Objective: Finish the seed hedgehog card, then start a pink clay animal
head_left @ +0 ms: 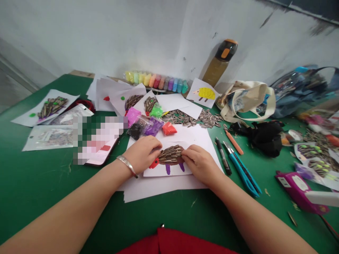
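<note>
A hedgehog picture lies on a small white card (155, 172) between my hands. Its back is covered with overlapping striped sunflower seeds (171, 153) set on brown clay. A red clay head (154, 162) is at its left end, and purple legs (168, 169) point toward me. My left hand (144, 153) rests at the head end, thumb and fingers drawn together against the seeds. At the other end my right hand (200, 162) has its fingertips pinched at the edge of the seeds. Whatever either pinch holds is hidden by the fingers. White paper sheets (169, 190) lie beneath the card.
Clay packets (169, 128) and a seed pile (209, 118) lie behind the card. A phone (106, 144) is left; a pen (224, 157), a blue cutter (242, 169) and a purple glue gun (299, 190) are right. A bottle (218, 65) stands by the wall.
</note>
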`<state>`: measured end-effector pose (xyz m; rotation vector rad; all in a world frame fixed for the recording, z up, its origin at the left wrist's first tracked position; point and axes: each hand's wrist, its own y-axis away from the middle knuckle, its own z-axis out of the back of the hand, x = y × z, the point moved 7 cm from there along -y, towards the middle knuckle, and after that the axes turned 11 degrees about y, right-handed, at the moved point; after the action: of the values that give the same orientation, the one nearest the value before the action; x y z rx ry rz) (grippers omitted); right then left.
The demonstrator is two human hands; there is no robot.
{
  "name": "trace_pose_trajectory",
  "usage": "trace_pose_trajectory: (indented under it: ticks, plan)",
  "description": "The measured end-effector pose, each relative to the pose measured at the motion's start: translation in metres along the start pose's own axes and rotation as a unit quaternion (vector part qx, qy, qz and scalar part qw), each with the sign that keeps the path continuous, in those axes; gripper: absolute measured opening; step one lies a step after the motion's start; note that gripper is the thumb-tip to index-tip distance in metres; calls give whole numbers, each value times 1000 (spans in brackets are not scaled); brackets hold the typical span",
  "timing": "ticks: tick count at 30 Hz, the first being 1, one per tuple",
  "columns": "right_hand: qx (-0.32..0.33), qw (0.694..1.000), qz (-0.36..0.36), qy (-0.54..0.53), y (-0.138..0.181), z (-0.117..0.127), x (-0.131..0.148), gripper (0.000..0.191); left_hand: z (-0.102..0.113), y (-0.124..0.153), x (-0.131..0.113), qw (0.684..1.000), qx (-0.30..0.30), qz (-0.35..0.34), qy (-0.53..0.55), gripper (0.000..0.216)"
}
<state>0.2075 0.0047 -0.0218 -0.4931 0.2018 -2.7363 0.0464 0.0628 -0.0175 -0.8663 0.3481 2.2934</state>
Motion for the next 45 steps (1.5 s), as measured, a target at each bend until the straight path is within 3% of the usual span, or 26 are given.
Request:
trace_pose_trajectory:
  ticks: [7,17,23,34,40,45]
  plan:
    - [-23,998,-48,-35,-3,13,-12,16,0,0,0,1000,0,-5,6,18]
    - [-52,982,-118,140,-46,35,-60,29,1,0,1,1000,-2,-12,5,20]
    - [-55,968,-92,225,-66,17,-73,29,1,0,0,1000,-1,-6,11,18]
    - [-41,958,-91,270,-53,6,-69,25,0,0,0,1000,2,-6,16,18]
    - [-116,973,-155,125,-50,20,-66,28,1,1,-2,1000,0,-12,9,18]
    - [-76,988,-129,-35,-48,27,-43,28,1,0,-1,1000,3,-6,7,18]
